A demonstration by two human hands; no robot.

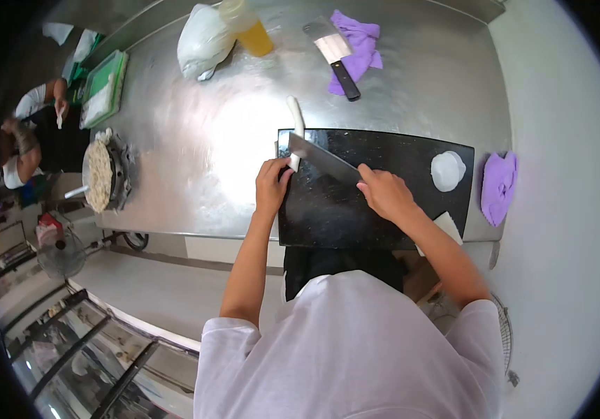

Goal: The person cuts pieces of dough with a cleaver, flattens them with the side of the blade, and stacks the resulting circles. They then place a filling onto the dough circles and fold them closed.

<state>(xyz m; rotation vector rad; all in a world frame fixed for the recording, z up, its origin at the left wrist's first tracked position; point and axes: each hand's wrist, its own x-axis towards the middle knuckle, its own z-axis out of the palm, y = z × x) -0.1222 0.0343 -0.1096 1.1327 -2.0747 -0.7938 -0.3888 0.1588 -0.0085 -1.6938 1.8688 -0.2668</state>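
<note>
A long white roll, which looks like dough (295, 112), lies along the left edge of the black board (377, 202), its far end past the board. My left hand (270, 183) is closed at the near end of the roll, thumb and fingers pinching it. In my right hand (384, 192) is the handle of a broad cleaver (328, 162); its blade points left, with the tip over the roll. Whether the blade touches the roll is hard to tell. A round white piece (447, 171) sits on the board's right side.
Behind the board are a second cleaver (333, 49), a purple cloth (363, 42), a bottle of yellow liquid (254, 38) and a white bag (203, 43). Another purple cloth (499, 188) lies at right. A filled round pan (98, 174) and green tray (116, 84) stand left, near other people.
</note>
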